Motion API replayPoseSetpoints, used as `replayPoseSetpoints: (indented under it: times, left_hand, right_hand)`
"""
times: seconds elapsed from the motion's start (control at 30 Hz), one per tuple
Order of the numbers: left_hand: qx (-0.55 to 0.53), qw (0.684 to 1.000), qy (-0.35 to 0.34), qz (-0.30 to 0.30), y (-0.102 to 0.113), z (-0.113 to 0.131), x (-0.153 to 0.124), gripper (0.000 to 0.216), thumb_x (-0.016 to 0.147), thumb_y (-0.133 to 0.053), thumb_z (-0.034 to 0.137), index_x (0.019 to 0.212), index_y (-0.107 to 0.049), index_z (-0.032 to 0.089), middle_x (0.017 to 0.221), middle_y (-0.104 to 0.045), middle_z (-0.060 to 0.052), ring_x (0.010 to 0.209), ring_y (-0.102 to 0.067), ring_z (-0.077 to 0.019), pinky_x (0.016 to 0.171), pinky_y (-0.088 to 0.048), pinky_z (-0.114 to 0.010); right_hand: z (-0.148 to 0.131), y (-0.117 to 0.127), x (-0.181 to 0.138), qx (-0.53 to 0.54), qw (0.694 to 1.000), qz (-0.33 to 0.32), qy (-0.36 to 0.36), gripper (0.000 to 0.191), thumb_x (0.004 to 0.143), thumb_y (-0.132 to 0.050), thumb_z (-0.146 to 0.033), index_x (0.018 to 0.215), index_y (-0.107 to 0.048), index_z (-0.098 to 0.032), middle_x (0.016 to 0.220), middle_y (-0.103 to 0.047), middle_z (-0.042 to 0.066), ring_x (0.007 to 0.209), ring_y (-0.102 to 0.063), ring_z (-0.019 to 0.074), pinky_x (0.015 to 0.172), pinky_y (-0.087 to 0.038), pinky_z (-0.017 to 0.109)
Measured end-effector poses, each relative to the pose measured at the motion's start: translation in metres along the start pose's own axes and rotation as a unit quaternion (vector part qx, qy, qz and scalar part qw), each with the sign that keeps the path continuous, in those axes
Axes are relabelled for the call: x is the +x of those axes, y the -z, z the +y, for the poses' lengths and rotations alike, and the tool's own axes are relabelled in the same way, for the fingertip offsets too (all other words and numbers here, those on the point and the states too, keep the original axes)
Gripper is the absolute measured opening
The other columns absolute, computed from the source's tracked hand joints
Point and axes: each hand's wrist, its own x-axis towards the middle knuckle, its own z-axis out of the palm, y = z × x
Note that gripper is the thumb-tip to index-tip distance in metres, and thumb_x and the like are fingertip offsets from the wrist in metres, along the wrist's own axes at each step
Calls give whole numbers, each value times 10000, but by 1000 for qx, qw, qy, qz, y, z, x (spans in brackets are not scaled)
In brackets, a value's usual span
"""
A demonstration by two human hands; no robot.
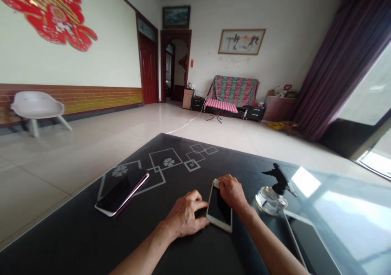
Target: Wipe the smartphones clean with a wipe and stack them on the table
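Hands first: left hand [185,218] lies loosely open, with the fingertips pushed up against the long left edge of a white smartphone [218,210]. No real grip there, more of a brace, I'd guess to stop it skating on the slick top. Right hand [232,191] is curled down over the phone's far end, with a small white bit [216,182] poking out at its fingertips. I can't tell whether that's pinched or only pressed flat.

The phone lies screen up, dark, flat on the black glass table [76,234], right in front of the person between both forearms.

Off to the left, well apart, a second phone [121,192] with a pinkish edge lies face up on the printed squares. On the right, near the wrist, there's a glass ashtray [271,201] with a black trigger-shaped thing [278,178] just behind it. A tablet [311,246] sits close to the near right corner.

Past the table there's tiled floor, a white chair [36,106] by the left wall and a cloth-covered sofa [233,90] at the back.
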Motion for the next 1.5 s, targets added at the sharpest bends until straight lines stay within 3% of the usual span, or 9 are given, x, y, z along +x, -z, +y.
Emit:
replayPoseSetpoints:
  times: [0.17,0.5,1.0,1.17,1.3,1.4,1.5]
  left_hand:
    - [3,1000,-8,-2,0,-3,0,370,702,-703,409,1053,-680,294,982,-565,-4,883,-584,-182,778,-478,-286]
    - [-4,998,-57,-27,1,-6,-1,612,480,-820,562,990,-675,257,1032,-566,-8,910,-558,-207,809,-469,-316]
    - [-48,996,-76,-14,5,-6,0,457,620,-742,253,1067,-647,222,1050,-583,-37,944,-564,-214,884,-454,-338]
    - [-61,994,-80,39,-1,-12,0,423,682,-557,79,1082,-636,189,1058,-591,-60,983,-570,-200,901,-463,-308]
    - [-56,994,-52,78,-4,-16,2,466,651,-475,19,1067,-645,146,1011,-614,-84,947,-590,-204,872,-482,-309]
    - [-75,995,-46,53,2,-13,1,519,618,-459,9,1079,-644,159,1003,-632,-72,942,-596,-199,872,-482,-302]
    - [-89,995,-39,-14,11,-9,-4,537,681,-568,126,1213,-577,204,1157,-606,-64,1069,-555,-227,962,-441,-341]
  right_hand:
    - [-1,1,-5,11,1000,-6,6,289,880,-434,-146,948,-707,-211,954,-665,47,887,-586,172,815,-374,256]
    - [-10,14,-45,30,999,3,22,293,887,-421,-155,960,-700,-208,1003,-648,48,896,-569,160,853,-379,260]
    - [-2,15,-40,41,999,-2,-1,274,873,-435,-139,919,-700,-193,997,-658,48,933,-583,169,894,-371,254]
    - [2,20,-46,38,999,-1,-25,288,871,-416,-149,847,-701,-170,946,-666,73,915,-594,188,859,-386,272]
    - [10,28,-63,46,998,-10,-41,299,863,-408,-165,747,-684,-175,838,-665,65,824,-614,179,733,-419,245]
    - [13,33,-78,59,997,-13,-41,289,863,-416,-192,736,-674,-188,805,-654,47,755,-615,159,677,-428,230]
    - [12,35,-86,89,996,26,-10,287,885,-398,-211,824,-677,-184,887,-646,61,835,-606,168,755,-440,242]
